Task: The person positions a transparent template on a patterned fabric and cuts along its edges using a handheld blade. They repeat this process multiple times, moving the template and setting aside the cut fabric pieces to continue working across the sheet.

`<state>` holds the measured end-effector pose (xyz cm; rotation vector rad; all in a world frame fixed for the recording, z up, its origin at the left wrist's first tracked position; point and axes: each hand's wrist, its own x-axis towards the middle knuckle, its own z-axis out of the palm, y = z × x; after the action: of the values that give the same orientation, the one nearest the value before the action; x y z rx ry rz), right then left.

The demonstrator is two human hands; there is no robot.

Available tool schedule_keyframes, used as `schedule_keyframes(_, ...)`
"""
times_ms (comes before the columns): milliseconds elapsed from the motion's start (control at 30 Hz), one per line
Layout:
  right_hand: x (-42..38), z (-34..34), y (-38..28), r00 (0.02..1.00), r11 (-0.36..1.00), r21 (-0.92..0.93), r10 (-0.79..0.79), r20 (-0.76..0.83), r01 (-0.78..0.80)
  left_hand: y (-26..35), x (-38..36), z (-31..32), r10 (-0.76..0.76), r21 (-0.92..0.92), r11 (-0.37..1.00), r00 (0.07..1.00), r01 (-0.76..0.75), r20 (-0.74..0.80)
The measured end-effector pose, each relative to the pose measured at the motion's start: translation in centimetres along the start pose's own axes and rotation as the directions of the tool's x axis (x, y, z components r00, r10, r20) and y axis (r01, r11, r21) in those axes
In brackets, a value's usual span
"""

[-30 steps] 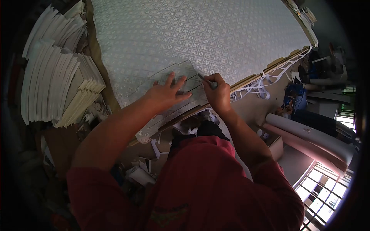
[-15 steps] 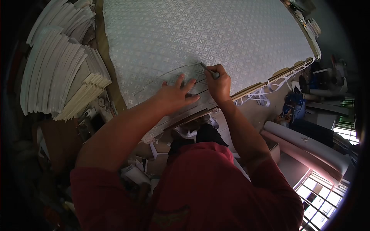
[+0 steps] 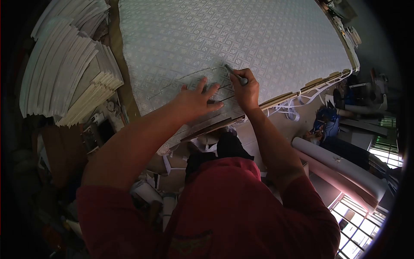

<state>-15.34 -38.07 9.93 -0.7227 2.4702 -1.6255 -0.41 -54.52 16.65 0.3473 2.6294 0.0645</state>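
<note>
Pale patterned fabric (image 3: pixel 276 43) is spread over the table. My left hand (image 3: pixel 196 100) lies on it with the fingers spread, holding nothing. Just to its right, my right hand (image 3: pixel 246 91) is closed around a dark marking tool (image 3: pixel 235 74), possibly a pen or chalk holder, whose tip points up and left at the fabric. A thin curved line (image 3: pixel 189 75) runs across the fabric above my left hand. Dark straight lines show between the two hands; part of them is hidden by my fingers.
Stacks of white folded sheets (image 3: pixel 56 64) stand left of the fabric. White straps (image 3: pixel 291 110) hang off the table's wooden near edge (image 3: pixel 280 100). Long rolls (image 3: pixel 340 164) lie at the lower right, near a barred window (image 3: pixel 355 224). Assorted items crowd the lower left.
The marking tool's tip has moved slightly upward relative to the curved line, and my right hand has tilted a little with it. My left hand stays spread on the fabric. The view has shifted slightly.
</note>
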Motion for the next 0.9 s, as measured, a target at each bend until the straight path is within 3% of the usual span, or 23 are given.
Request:
schedule_keyframes(100, 0.4, -0.4, 0.5, 0.999, 0.999, 0.047, -0.017, 0.045, 0.015, 0.1, 0.3, 0.7, -0.021, -0.036, 0.999, 1.000, 0.022, 0.004)
schedule_keyframes(167, 1.0, -0.7, 1.5, 0.990, 0.993, 0.106, 0.040, 0.135, -0.055, 0.3, 0.0, -0.2, 0.035, 0.112, 0.993, 0.999, -0.035, -0.002)
schedule_keyframes(300, 3.8, -2.7, 2.0, 0.964, 0.989, 0.148, -0.016, 0.264, -0.024, 0.4, 0.7, 0.1, -0.006, 0.095, 0.995, 0.998, 0.000, 0.060)
schedule_keyframes(367, 6.7, -3.9, 1.8, 0.880, 0.974, 0.200, 0.000, 0.475, -0.108, 0.3, 0.8, 0.0, 0.014, 0.142, 0.990, 0.998, -0.023, 0.061)
schedule_keyframes(400, 8.5, -4.5, 1.6, 0.872, 0.970, 0.212, 0.000, 0.490, -0.119, 0.4, 0.9, -0.1, 0.000, 0.135, 0.991, 0.997, -0.010, 0.077)
schedule_keyframes(467, 12.5, -5.2, 1.1, 0.643, 0.983, 0.186, -0.151, 0.751, 0.015, 0.7, 1.1, -0.6, -0.020, 0.159, 0.987, 0.993, 0.001, 0.117)
schedule_keyframes(500, 14.3, -5.0, 1.2, 0.550, 0.977, 0.214, -0.171, 0.818, -0.015, 0.7, 1.1, -0.9, -0.029, 0.149, 0.989, 0.990, 0.008, 0.138)
schedule_keyframes(533, 15.6, -4.8, 0.3, 0.538, 0.974, 0.225, -0.172, 0.825, -0.032, 0.8, 1.2, -1.2, -0.031, 0.170, 0.985, 0.989, 0.006, 0.146)
schedule_keyframes(600, 17.8, -4.3, -1.5, 0.356, 0.981, 0.142, -0.181, 0.917, 0.134, 0.8, 1.2, -1.0, -0.038, 0.181, 0.983, 0.985, 0.007, 0.170)
schedule_keyframes(767, 18.7, -2.6, -0.2, 0.282, 0.949, 0.273, -0.308, 0.908, 0.158, 0.5, 1.0, -0.3, -0.011, 0.211, 0.977, 1.000, 0.005, 0.027)
schedule_keyframes(900, 17.7, -1.2, 0.8, 0.296, 0.936, 0.334, -0.353, 0.888, 0.112, 0.5, 1.0, 0.8, -0.027, 0.198, 0.980, 1.000, 0.024, 0.013)
